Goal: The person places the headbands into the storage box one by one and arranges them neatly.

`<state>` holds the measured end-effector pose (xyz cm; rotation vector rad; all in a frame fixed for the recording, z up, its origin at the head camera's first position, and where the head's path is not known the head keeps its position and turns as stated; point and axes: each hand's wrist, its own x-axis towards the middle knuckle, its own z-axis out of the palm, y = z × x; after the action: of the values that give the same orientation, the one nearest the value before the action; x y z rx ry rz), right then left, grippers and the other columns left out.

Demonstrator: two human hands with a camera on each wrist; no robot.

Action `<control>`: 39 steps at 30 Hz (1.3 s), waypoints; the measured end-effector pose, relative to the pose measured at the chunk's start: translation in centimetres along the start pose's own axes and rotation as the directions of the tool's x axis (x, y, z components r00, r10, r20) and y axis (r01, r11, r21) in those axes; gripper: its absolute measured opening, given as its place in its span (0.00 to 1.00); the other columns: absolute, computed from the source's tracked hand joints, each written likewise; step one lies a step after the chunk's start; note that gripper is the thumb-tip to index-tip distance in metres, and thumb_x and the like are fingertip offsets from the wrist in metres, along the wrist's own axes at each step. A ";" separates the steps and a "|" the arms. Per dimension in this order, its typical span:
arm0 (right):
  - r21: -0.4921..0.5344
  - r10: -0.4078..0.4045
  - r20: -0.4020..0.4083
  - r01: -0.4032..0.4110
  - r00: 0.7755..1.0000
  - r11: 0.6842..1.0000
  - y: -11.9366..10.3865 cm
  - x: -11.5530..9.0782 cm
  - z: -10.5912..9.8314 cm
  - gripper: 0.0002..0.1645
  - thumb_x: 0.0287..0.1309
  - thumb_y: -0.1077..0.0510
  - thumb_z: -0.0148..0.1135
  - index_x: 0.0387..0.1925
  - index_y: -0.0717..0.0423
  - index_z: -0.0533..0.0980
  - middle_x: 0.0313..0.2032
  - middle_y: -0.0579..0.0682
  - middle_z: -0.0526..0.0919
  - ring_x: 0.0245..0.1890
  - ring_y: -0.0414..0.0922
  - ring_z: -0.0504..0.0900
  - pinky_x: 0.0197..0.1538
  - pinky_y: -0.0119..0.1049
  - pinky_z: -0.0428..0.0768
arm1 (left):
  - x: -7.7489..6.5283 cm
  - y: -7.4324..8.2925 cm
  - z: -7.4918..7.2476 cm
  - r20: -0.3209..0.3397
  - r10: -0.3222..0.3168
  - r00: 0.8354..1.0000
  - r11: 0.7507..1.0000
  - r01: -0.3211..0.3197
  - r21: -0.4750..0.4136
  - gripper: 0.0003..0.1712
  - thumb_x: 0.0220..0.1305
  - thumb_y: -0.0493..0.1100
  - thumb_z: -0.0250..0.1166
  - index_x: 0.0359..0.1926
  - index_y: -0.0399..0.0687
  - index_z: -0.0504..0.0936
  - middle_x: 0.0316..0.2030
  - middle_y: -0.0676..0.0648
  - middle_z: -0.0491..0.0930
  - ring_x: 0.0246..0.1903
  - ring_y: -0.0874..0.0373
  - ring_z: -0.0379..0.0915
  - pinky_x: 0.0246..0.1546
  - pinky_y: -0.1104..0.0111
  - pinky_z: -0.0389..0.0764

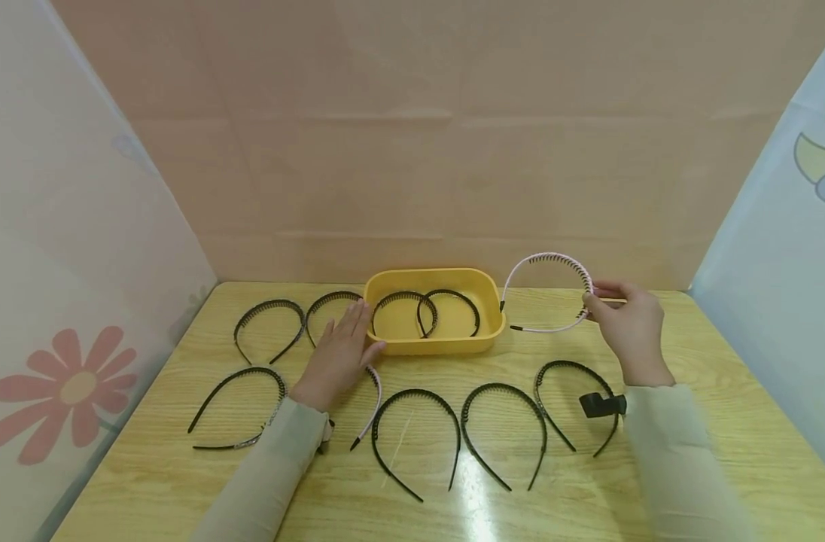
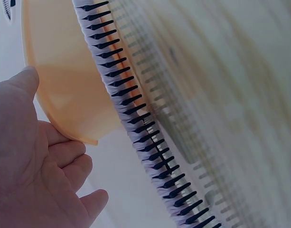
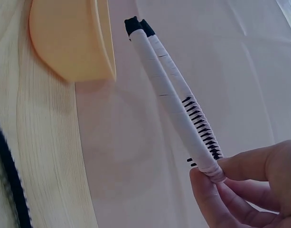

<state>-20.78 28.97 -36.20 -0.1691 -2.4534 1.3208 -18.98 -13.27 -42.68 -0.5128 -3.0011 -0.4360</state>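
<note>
A pale pink headband (image 1: 550,254) with dark comb teeth and black tips is pinched between the thumb and fingers of my right hand (image 1: 628,320). It is held up just right of the yellow basket (image 1: 435,346); in the right wrist view, the headband (image 3: 171,102) is seen side-on. My left hand (image 1: 338,352) rests against the basket's left side, its fingers along the wall and thumb by the front corner. Inside the basket two black headbands overlap. Under my left forearm, another pink headband (image 1: 377,395) lies partly hidden; its teeth show large in the left wrist view.
Several dark headbands lie on the wooden table (image 1: 555,512): one (image 1: 270,302) at the back left, one (image 1: 209,399) at the front left, and more (image 1: 415,393) along the front. A plain backdrop (image 1: 412,150) stands behind, with printed panels (image 1: 80,226) at the sides.
</note>
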 end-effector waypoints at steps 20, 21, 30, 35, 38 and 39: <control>0.278 0.044 0.107 -0.073 0.993 0.958 -2.8 -0.6 6.3 0.22 0.65 0.63 0.67 0.57 0.72 0.78 0.46 0.60 0.80 0.32 0.30 0.85 0.39 0.29 0.85 | -0.1 0.0 -0.1 0.006 -0.003 1.000 1.000 0.003 -0.003 0.44 0.79 0.61 0.48 0.80 0.37 0.47 0.79 0.38 0.45 0.79 0.45 0.41 0.74 0.42 0.49; 0.283 0.048 0.114 -0.079 0.992 0.956 -2.9 -0.6 6.6 0.22 0.65 0.63 0.67 0.57 0.72 0.78 0.46 0.60 0.80 0.32 0.31 0.85 0.39 0.29 0.86 | -0.1 0.0 -0.1 0.007 -0.004 1.000 1.000 0.004 -0.004 0.44 0.79 0.61 0.48 0.80 0.37 0.47 0.79 0.38 0.45 0.78 0.45 0.41 0.74 0.42 0.49; 0.345 0.080 0.171 -0.136 0.982 0.929 -3.2 -0.6 9.3 0.21 0.65 0.63 0.66 0.57 0.71 0.77 0.46 0.59 0.80 0.31 0.34 0.86 0.40 0.31 0.86 | -0.1 0.0 -0.1 0.007 -0.003 1.000 1.000 0.003 -0.008 0.44 0.79 0.61 0.48 0.80 0.37 0.47 0.79 0.37 0.45 0.78 0.44 0.41 0.74 0.41 0.49; 0.343 0.069 0.194 -0.133 0.979 0.930 -3.6 -0.5 10.4 0.22 0.65 0.63 0.66 0.57 0.71 0.77 0.47 0.61 0.80 0.31 0.34 0.86 0.40 0.32 0.87 | -0.1 0.0 -0.2 0.006 -0.009 1.000 1.000 0.009 -0.006 0.44 0.79 0.60 0.49 0.80 0.36 0.47 0.79 0.37 0.45 0.78 0.44 0.42 0.74 0.41 0.49; 0.343 0.067 0.201 -0.134 0.977 0.930 -3.8 -0.5 11.1 0.21 0.65 0.64 0.66 0.57 0.71 0.77 0.47 0.62 0.80 0.30 0.35 0.85 0.40 0.32 0.87 | 0.0 0.1 -0.2 0.009 -0.008 1.000 1.000 0.008 -0.004 0.44 0.79 0.60 0.48 0.80 0.37 0.47 0.79 0.37 0.45 0.78 0.44 0.42 0.74 0.41 0.49; 0.344 0.068 0.202 -0.135 0.977 0.929 -3.9 -0.5 11.3 0.21 0.65 0.65 0.66 0.57 0.71 0.77 0.46 0.62 0.80 0.30 0.35 0.85 0.39 0.32 0.87 | 0.0 0.1 -0.2 0.011 -0.008 1.000 1.000 0.008 -0.004 0.44 0.79 0.60 0.48 0.80 0.37 0.47 0.79 0.38 0.45 0.78 0.44 0.42 0.74 0.41 0.49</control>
<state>-24.15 17.78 -38.78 -0.0840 -2.3244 1.8792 -18.93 -13.28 -42.50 -0.5055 -3.0147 -0.4414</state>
